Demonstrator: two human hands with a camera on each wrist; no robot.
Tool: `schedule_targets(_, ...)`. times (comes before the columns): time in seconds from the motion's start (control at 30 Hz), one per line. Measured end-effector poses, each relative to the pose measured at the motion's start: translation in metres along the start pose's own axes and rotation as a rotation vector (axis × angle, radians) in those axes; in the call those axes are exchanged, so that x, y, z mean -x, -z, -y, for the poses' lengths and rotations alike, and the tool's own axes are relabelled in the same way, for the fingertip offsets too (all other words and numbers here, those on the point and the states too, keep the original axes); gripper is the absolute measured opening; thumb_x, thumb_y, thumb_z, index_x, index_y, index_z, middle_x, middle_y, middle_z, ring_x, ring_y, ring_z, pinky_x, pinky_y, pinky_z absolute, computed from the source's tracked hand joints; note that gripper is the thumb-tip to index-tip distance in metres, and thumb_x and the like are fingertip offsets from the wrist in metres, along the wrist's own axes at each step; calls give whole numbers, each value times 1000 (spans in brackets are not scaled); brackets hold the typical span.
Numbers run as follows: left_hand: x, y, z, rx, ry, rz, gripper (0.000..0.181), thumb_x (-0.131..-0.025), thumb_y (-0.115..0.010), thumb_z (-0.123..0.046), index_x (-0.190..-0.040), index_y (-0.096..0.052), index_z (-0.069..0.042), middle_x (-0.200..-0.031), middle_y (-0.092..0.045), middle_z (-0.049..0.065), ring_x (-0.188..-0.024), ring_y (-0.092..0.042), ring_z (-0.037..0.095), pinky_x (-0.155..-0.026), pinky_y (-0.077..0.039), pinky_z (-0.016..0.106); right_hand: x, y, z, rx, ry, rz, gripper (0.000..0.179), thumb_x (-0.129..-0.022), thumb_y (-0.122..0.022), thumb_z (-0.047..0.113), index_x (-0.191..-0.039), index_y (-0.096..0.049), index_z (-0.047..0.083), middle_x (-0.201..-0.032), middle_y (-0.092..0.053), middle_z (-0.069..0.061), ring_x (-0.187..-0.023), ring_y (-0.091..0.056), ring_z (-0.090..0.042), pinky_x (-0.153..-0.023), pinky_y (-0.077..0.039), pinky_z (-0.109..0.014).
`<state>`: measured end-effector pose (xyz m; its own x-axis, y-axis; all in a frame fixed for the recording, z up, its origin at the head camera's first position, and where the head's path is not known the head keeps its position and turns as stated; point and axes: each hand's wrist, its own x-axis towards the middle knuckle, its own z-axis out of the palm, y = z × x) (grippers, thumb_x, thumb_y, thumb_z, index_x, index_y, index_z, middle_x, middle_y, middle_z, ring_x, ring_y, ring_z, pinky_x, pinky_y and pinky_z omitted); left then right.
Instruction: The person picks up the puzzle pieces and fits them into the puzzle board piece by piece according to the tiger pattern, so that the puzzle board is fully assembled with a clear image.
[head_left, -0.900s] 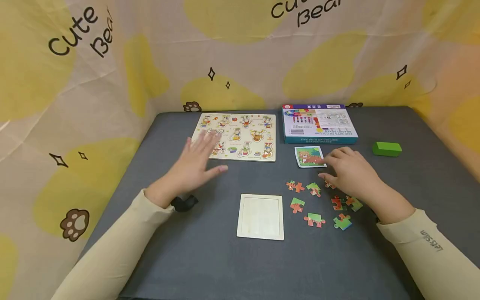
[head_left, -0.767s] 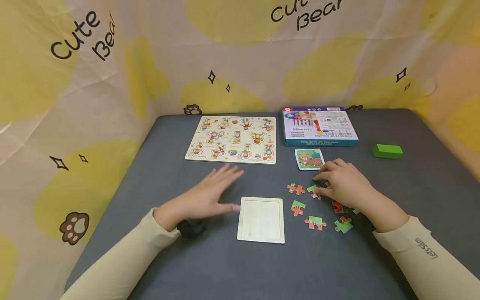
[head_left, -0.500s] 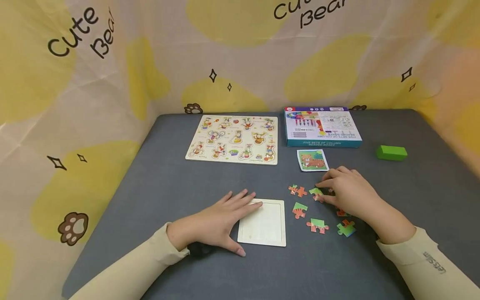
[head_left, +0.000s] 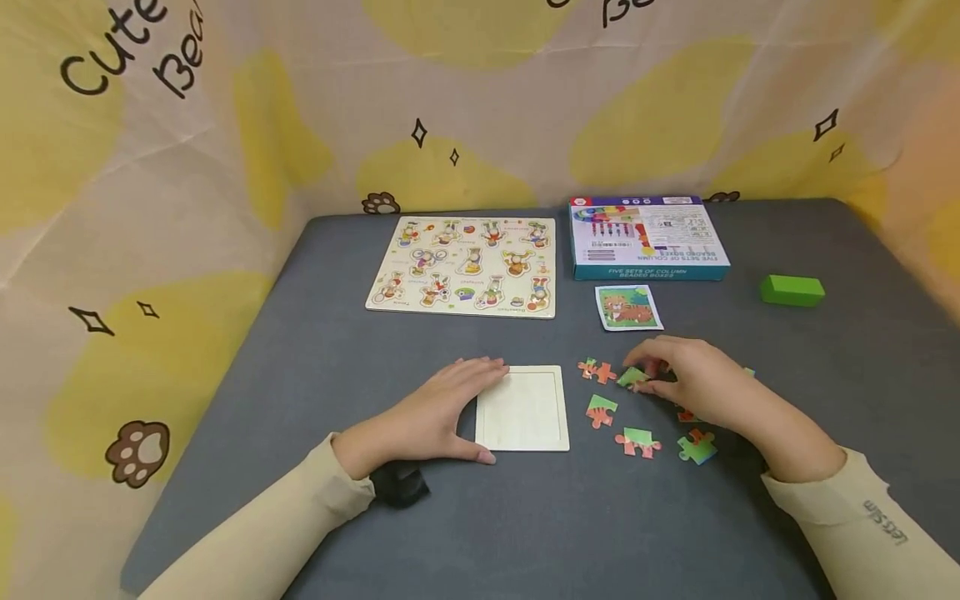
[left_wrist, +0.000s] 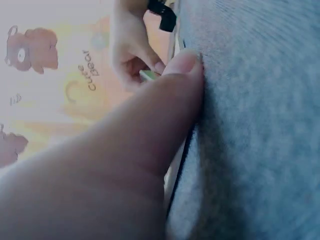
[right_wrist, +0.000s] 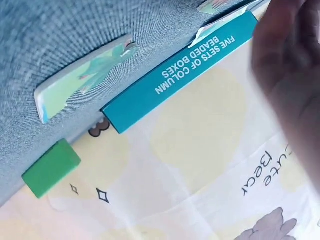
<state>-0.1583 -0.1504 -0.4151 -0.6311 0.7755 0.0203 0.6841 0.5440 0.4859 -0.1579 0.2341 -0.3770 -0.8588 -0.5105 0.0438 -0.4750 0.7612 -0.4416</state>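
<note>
My left hand [head_left: 431,412] holds the square wooden puzzle tray [head_left: 522,412] at its left side, fingers at the far edge and thumb at the near corner. Nothing lies in the tray. My right hand [head_left: 708,383] pinches a green and orange puzzle piece [head_left: 632,377] between thumb and fingers. The left wrist view shows the pinched piece [left_wrist: 148,75] edge-on in the right hand, beyond the left thumb [left_wrist: 182,75]. Several other puzzle pieces [head_left: 638,442] lie to the right of the tray, some partly hidden by the right hand.
A tiger picture card [head_left: 629,308] lies behind the pieces. Farther back are a wooden board with animal figures [head_left: 465,267] and a beaded-boxes carton [head_left: 647,240]. A green block [head_left: 792,290] sits at the right. A patterned cloth [head_left: 465,92] hangs behind the table.
My left hand has come down from the figure board to the tray, which has shifted slightly away. My right hand has moved from beside the card to a puzzle piece and taken hold of it.
</note>
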Motion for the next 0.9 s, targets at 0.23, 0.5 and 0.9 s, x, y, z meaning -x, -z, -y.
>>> schedule_targets(0.23,-1,-5,9,24,-17,-23,106,-84,-88,-50,-165,-31,-13,-172,-25,6,-159,-17,23,-129,-10,46,3,19,22,-126,61,34,26,-92,-77,-3,-106,-82,19,-102,-63,8,-84,-57,-12,-64,-52,-25)
schedule_targets(0.5,-4,-5,10,-21,20,-26,106,-84,-86,-53,-165,-31,-12,-174,-19,9,-161,-10,24,-129,-5,48,-29,21,94,-63,144,163,9,-95,-78,10,-102,-74,13,-81,-67,9,-67,-59,-6,-64,-53,-28)
schedule_targets(0.9,2,-3,7,-93,86,-6,109,-88,-76,-66,-166,-27,-9,-175,-14,7,-161,-5,24,-129,-2,49,-75,-22,132,55,156,283,19,-93,-80,5,-110,-78,12,-90,-71,4,-80,-64,-14,-76,-56,-35)
